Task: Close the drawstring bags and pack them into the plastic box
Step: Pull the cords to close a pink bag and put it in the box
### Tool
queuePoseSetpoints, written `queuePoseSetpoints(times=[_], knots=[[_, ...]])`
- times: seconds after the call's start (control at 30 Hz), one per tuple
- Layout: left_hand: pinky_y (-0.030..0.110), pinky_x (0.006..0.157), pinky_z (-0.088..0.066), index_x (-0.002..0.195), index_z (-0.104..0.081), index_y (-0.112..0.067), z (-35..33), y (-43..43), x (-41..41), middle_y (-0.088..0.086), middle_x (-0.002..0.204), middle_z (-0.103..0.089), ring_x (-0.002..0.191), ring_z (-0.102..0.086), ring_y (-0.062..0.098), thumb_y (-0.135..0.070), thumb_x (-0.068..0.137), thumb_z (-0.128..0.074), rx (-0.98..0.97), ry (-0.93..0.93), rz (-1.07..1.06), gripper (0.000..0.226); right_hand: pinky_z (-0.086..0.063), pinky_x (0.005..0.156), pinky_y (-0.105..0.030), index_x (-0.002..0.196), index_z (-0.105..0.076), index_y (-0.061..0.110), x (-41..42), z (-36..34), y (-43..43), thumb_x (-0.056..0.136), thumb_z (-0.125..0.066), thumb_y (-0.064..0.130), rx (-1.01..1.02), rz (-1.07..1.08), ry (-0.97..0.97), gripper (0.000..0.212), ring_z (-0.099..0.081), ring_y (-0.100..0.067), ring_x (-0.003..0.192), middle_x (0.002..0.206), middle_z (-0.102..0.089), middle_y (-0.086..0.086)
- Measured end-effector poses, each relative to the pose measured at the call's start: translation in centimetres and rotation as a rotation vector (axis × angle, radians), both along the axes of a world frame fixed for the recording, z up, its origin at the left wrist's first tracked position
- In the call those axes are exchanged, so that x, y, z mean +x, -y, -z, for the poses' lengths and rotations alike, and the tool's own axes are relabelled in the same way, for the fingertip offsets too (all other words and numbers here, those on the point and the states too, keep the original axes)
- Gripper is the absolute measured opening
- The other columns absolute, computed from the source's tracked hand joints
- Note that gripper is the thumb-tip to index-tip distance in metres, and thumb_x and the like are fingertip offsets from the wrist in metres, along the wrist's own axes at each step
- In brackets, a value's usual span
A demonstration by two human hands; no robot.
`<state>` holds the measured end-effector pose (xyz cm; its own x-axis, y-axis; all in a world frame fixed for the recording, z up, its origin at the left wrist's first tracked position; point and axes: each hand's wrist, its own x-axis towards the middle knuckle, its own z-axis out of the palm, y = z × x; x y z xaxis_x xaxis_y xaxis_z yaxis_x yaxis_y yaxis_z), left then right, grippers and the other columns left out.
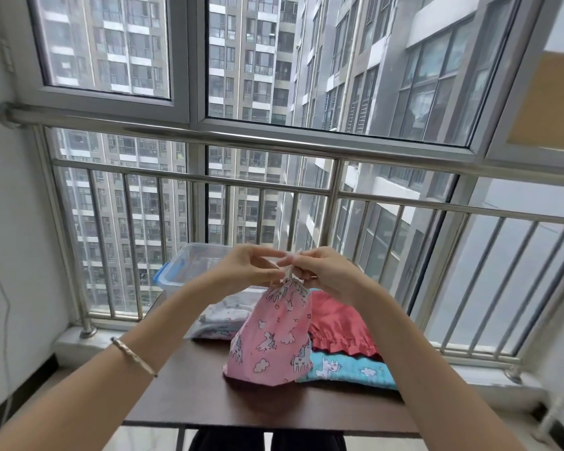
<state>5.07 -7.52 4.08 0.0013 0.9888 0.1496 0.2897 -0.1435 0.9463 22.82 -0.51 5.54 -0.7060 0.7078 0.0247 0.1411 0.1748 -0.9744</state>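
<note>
Both hands point(251, 265) point(319, 271) apparently pinching pink bag point(271, 336) drawstring

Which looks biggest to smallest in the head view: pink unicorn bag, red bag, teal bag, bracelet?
1. pink unicorn bag, also nearest and upright
2-3. red bag and teal bag: similar visible area, both partly covered, so not ranked
4. bracelet

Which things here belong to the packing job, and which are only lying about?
Job: pink bag, its cord pinched by left hand and right hand; blue bag; red bag; plastic box.
Not the job: clear packet (perhaps), table, bracelet, railing.
</note>
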Motion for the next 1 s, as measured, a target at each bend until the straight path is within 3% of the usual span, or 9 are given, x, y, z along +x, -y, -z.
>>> queuePoseSetpoints(times=[0.13,0.3,0.4,0.5,0.63,0.73,0.83,1.0], knots=[[0.020,0.071,-0.057,0.099,-0.073,-0.007,-0.1,0.7,-1.1,0.010,0.084,-0.075,0.072,-0.068,0.012,-0.006,0.081,-0.071,0.082,-0.155,-0.048,0.018,-0.051,0.075,-0.022,0.097,-0.075,0.003,-0.2,0.7,0.0,0.087,-0.068,0.021,0.143,0.040,-0.005,0.021,-0.058,-0.009,0.068,0.072,-0.066,-0.002],[0.021,0.076,-0.057,0.094,-0.075,-0.014,-0.6,1.6,-2.7,-0.004,0.079,-0.075,0.076,-0.070,0.009,-0.010,0.082,-0.071,0.043,-0.367,-0.070,0.013,-0.046,0.077,-0.009,0.092,-0.075,0.015,-0.7,0.8,0.5,0.090,-0.065,0.026,0.337,0.001,0.035,0.016,-0.063,-0.002,0.069,0.070,-0.069,0.003],[0.021,0.076,-0.056,0.089,-0.075,-0.019,-0.9,2.3,-3.9,-0.004,0.078,-0.075,0.072,-0.068,0.004,-0.009,0.083,-0.069,0.030,-0.388,-0.057,0.013,-0.045,0.083,-0.011,0.093,-0.074,0.010,-0.3,0.4,0.3,0.091,-0.062,0.025,0.320,0.016,-0.042,0.019,-0.063,-0.005,0.072,0.072,-0.067,-0.001],[0.020,0.077,-0.056,0.085,-0.074,-0.021,-1.3,2.6,-4.9,-0.005,0.080,-0.075,0.076,-0.070,0.006,-0.011,0.084,-0.069,-0.030,-0.441,-0.044,0.012,-0.047,0.078,-0.012,0.096,-0.072,0.003,-0.5,1.0,0.2,0.094,-0.060,0.020,0.286,0.029,-0.051,0.021,-0.065,-0.005,0.072,0.074,-0.069,-0.001],[0.023,0.085,-0.055,0.093,-0.073,-0.023,-1.2,2.7,-4.6,-0.009,0.088,-0.074,0.084,-0.069,0.004,-0.020,0.085,-0.069,-0.095,-0.571,-0.012,0.009,-0.052,0.080,-0.021,0.098,-0.071,-0.001,-1.4,1.6,0.6,0.094,-0.060,0.017,0.293,0.058,-0.079,0.021,-0.066,-0.010,0.070,0.073,-0.070,-0.002],[0.021,0.092,-0.049,0.107,-0.073,-0.025,-0.9,2.1,-2.3,-0.013,0.103,-0.073,0.098,-0.066,-0.001,-0.037,0.086,-0.066,-0.027,-0.427,0.042,0.025,-0.054,0.084,-0.024,0.099,-0.073,0.002,-1.8,1.3,0.8,0.092,-0.062,0.019,0.313,0.073,-0.086,0.021,-0.069,-0.018,0.079,0.081,-0.072,-0.011],[0.026,0.095,-0.050,0.104,-0.075,-0.019,-0.5,1.5,-0.5,-0.007,0.099,-0.075,0.100,-0.067,0.005,-0.034,0.086,-0.066,0.041,-0.204,-0.002,0.025,-0.055,0.086,-0.031,0.098,-0.073,0.000,-1.7,1.0,0.7,0.092,-0.063,0.017,0.295,0.068,-0.118,0.021,-0.069,-0.026,0.086,0.093,-0.072,-0.022],[0.020,0.082,-0.052,0.097,-0.076,-0.013,0.0,1.2,-0.1,0.001,0.092,-0.076,0.090,-0.070,0.011,-0.028,0.084,-0.070,0.093,-0.158,-0.049,0.021,-0.054,0.082,-0.027,0.104,-0.062,0.004,-0.8,1.0,0.5,0.087,-0.069,0.015,0.224,0.079,-0.116,0.022,-0.068,-0.018,0.081,0.085,-0.071,-0.010]])
